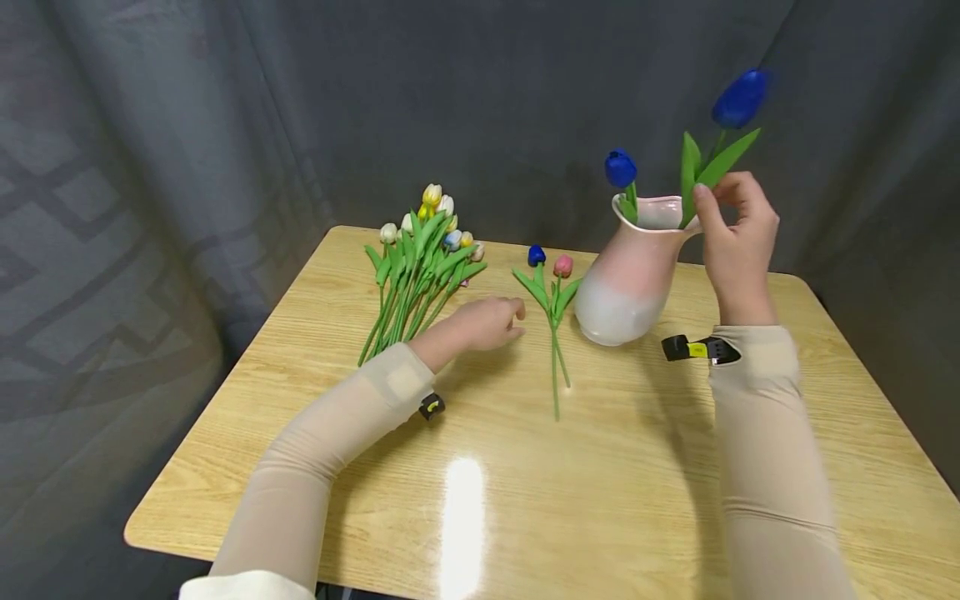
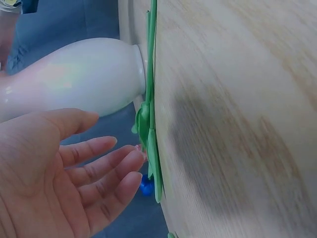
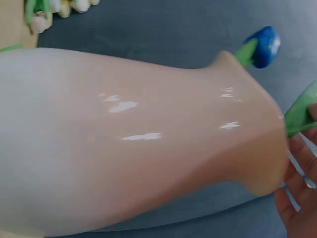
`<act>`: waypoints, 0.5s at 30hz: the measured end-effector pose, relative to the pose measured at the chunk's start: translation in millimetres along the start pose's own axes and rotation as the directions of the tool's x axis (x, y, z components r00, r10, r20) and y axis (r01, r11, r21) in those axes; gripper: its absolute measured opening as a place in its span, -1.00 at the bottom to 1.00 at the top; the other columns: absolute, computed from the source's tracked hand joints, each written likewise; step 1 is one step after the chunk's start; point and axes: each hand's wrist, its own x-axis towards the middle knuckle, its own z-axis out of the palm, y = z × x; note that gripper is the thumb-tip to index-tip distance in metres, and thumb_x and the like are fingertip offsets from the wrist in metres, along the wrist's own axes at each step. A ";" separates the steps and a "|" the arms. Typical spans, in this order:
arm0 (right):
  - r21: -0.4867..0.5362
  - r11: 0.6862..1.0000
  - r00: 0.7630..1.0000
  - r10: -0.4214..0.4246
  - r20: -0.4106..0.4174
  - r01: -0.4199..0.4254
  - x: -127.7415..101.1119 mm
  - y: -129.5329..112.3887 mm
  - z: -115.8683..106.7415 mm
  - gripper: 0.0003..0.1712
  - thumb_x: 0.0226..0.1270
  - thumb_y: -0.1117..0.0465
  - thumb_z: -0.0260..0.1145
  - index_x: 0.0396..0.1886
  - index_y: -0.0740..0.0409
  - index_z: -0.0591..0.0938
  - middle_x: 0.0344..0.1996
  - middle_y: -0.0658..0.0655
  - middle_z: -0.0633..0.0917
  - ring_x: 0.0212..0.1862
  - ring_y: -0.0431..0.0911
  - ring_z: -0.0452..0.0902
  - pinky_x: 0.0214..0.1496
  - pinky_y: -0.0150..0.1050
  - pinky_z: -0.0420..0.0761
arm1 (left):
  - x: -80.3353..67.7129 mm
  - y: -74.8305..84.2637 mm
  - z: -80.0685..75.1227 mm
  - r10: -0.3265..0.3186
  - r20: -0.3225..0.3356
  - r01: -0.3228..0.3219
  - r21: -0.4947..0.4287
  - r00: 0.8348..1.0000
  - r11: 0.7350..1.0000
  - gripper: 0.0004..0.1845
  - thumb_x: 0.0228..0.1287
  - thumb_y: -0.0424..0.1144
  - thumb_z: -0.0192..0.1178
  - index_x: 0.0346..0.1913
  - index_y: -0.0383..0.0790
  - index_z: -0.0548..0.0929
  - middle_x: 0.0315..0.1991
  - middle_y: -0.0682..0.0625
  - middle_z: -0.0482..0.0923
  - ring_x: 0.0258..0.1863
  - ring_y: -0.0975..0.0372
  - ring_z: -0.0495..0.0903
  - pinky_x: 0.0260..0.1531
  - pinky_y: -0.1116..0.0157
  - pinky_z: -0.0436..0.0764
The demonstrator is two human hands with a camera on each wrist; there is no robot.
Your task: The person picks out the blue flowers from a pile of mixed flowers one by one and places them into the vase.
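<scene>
My right hand (image 1: pixel 741 233) pinches a blue tulip (image 1: pixel 741 98) by its leaves and stem at the right side of the vase mouth, its lower stem hidden inside. The vase (image 1: pixel 630 279) is pink above and white below, with a wavy rim. Another blue tulip (image 1: pixel 620 168) leans out of the vase at the left. My left hand (image 1: pixel 491 323) hovers over the table with loosely bent fingers and nothing in it, palm visible in the left wrist view. Just right of it lie a blue tulip (image 1: pixel 536 256) and a pink tulip (image 1: pixel 563 266), their stems crossing.
A bunch of tulips (image 1: pixel 420 267) in white, yellow and other colours lies at the back left of the wooden table (image 1: pixel 525 500). Behind the table hangs a dark grey curtain (image 1: pixel 480 108). Black straps (image 1: pixel 697 348) sit at both wrists.
</scene>
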 end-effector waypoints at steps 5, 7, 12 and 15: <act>-0.097 0.995 1.000 -0.008 0.028 0.011 -5.7 5.6 5.0 -0.70 0.35 0.09 0.28 -0.25 0.29 0.64 -0.30 -0.37 0.45 -0.09 -0.43 0.32 0.20 -0.35 0.23 | 0.0 0.8 0.5 0.007 -0.007 -0.006 0.022 1.000 1.000 -0.62 0.46 -0.03 0.04 0.20 -0.15 0.47 -0.19 0.01 0.61 -0.23 0.24 0.59 -0.21 0.26 0.59; -0.131 0.991 0.999 -0.010 0.035 0.015 -6.7 7.8 5.6 -0.64 0.32 0.11 0.29 -0.26 0.42 0.60 -0.27 -0.31 0.46 -0.10 -0.46 0.25 0.20 -0.30 0.21 | -0.5 1.3 0.4 0.009 -0.005 -0.009 0.027 1.000 1.000 -0.62 0.46 -0.03 0.04 0.19 -0.15 0.47 -0.19 0.01 0.60 -0.23 0.24 0.58 -0.21 0.26 0.59; -0.166 0.986 0.998 0.025 0.057 -0.015 -7.5 13.0 5.2 -0.64 0.31 0.13 0.25 -0.35 0.44 0.61 -0.04 0.15 0.60 0.04 -0.19 0.37 0.24 -0.18 0.24 | -1.3 2.2 0.8 0.009 0.006 -0.009 0.034 1.000 0.999 -0.63 0.46 -0.03 0.05 0.18 -0.14 0.48 -0.19 0.02 0.61 -0.23 0.24 0.58 -0.22 0.26 0.60; -0.177 0.984 0.997 0.040 0.072 -0.027 -7.4 14.1 4.8 -0.63 0.34 0.12 0.21 -0.35 0.44 0.61 0.05 0.26 0.58 0.04 -0.12 0.38 0.21 -0.17 0.26 | -1.4 2.5 1.2 0.008 0.008 -0.008 0.040 1.000 0.999 -0.62 0.46 -0.02 0.04 0.18 -0.14 0.48 -0.19 0.02 0.61 -0.24 0.25 0.58 -0.24 0.27 0.60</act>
